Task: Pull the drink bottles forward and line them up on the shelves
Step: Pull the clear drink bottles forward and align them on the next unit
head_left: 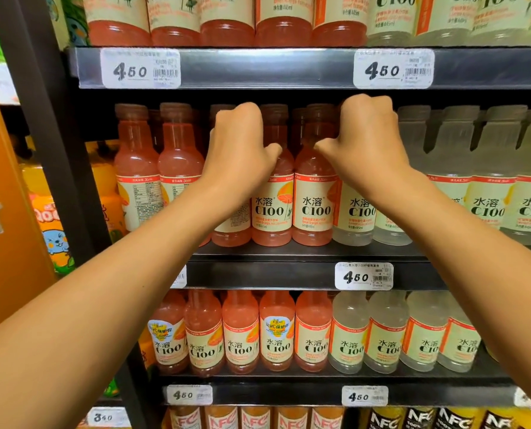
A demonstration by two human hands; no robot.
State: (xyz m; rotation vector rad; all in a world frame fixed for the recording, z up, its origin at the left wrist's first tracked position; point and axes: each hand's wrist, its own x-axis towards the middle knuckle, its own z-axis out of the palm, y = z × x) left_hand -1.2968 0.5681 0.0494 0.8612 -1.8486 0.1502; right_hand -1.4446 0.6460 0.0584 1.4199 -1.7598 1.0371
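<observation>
On the middle shelf [289,253], a row of pink bottles [272,193] is seen toward the left end and pale bottles [487,181] toward the right end, all upright near the front edge. The left hand [239,147] is curled over the neck of a pink bottle, gripping it. The right hand [368,140] is curled over the top of a pale bottle [355,212] just beside the last pink one, gripping it.

Dark shelf [304,253] carries pink bottles [272,193] beside clear bottles [487,187].
</observation>
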